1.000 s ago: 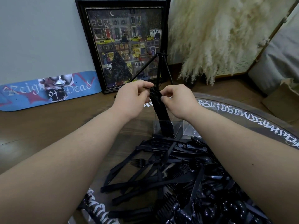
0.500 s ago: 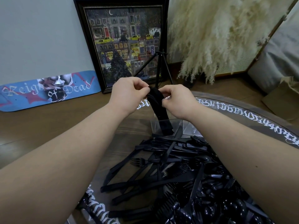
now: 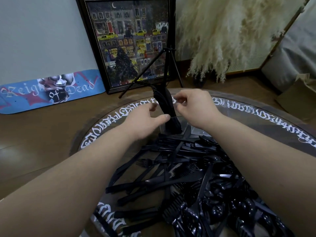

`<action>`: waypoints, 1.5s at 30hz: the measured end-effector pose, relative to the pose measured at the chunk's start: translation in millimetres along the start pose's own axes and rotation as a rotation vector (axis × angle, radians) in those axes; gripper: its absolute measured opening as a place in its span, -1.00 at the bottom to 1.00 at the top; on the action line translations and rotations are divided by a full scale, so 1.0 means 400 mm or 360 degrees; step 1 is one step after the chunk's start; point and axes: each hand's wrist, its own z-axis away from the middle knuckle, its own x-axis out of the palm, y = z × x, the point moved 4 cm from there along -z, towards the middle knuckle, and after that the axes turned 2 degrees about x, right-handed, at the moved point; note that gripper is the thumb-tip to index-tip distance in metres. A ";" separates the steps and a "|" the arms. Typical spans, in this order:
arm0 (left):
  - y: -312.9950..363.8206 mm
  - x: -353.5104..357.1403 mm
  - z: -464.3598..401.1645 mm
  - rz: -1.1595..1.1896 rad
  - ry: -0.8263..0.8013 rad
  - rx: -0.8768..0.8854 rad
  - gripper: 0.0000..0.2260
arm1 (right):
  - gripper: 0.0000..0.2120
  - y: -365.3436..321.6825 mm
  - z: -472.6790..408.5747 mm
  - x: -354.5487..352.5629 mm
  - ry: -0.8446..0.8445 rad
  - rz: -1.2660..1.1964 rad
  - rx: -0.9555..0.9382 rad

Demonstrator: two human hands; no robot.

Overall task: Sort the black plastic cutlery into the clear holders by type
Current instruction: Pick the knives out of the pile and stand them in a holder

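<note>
Behind the bundle [image 3: 165, 106] — holder [image 3: 172, 124] barely discernible.

My cutlery [image 3: 179, 177] was black, the table [image 3: 256, 115] ringed in white lettering, the skateboard deck [image 3: 51, 92] blue.

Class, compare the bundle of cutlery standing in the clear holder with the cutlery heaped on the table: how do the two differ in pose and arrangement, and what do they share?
The bundle stands nearly upright; the heap lies flat. The bundle is packed parallel; the heap is crisscrossed, forks and other pieces mixed. The bundle sits in the clear holder; the heap rests loose on the table. Both are black plastic.
</note>
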 end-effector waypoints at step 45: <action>-0.221 0.067 0.267 -0.0480 0.0284 -0.0393 -0.69 | -0.75 0.004 0.327 0.152 -0.0342 0.0397 -0.0379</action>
